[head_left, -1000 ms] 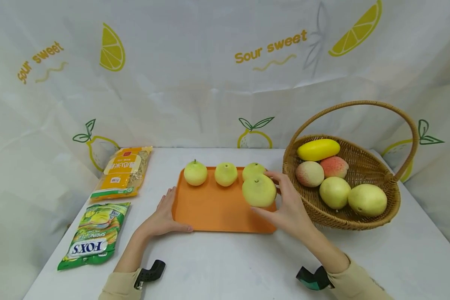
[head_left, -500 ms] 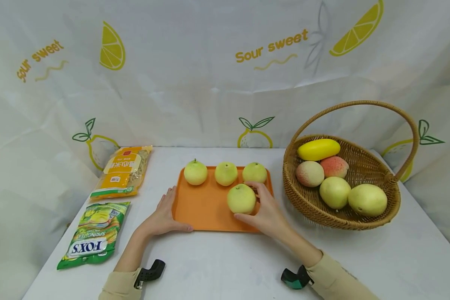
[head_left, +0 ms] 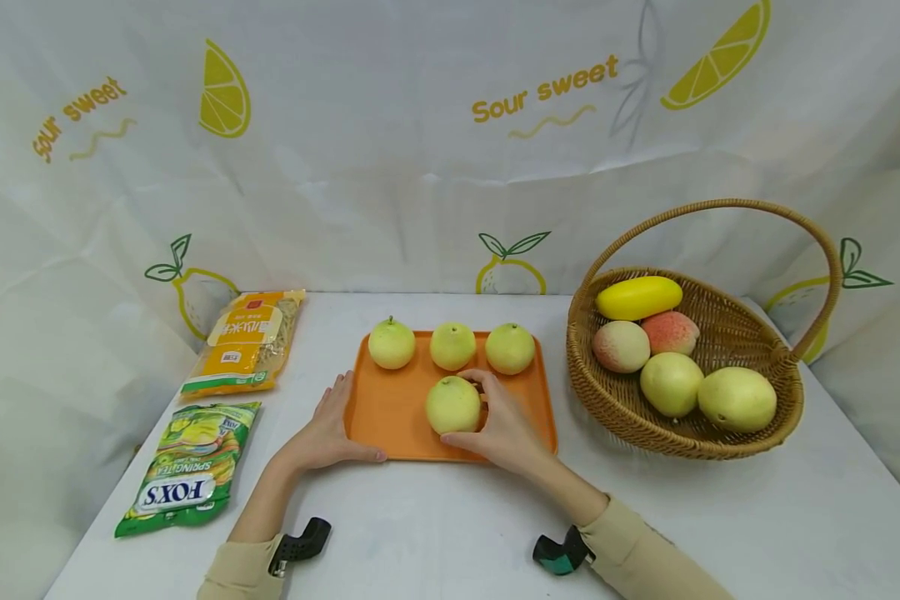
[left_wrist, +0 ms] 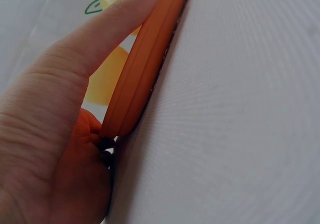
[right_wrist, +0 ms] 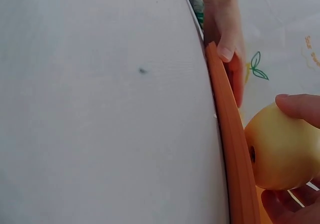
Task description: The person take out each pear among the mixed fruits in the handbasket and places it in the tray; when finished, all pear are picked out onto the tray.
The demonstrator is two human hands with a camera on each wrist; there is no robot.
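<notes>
My right hand [head_left: 498, 425] holds a round yellow-green apple [head_left: 452, 406] between thumb and fingers, over the front middle of an orange tray [head_left: 386, 425]. In the right wrist view, the apple's dark bottom hollow faces the tray rim [right_wrist: 232, 149]; whether it touches the tray I cannot tell. Three similar apples stand in a row along the tray's back: a left one [head_left: 392, 344], a middle one [head_left: 453, 347] and a right one [head_left: 510, 348]. My left hand [head_left: 330, 433] rests at the tray's front left corner, fingers straight along the side and thumb along the front rim.
A wicker basket [head_left: 690, 446] with a tall handle stands at the right, holding a yellow oblong fruit [head_left: 639, 298], peaches [head_left: 621, 347] and yellow-green fruits [head_left: 671, 384]. At the left lie a yellow grain bag [head_left: 243, 343] and a green FOX'S bag [head_left: 187, 468]. A printed cloth hangs behind.
My right hand has carried the apple left and lower over the tray, from in front of the back right apple to the front middle. The left hand has stayed at the tray corner.
</notes>
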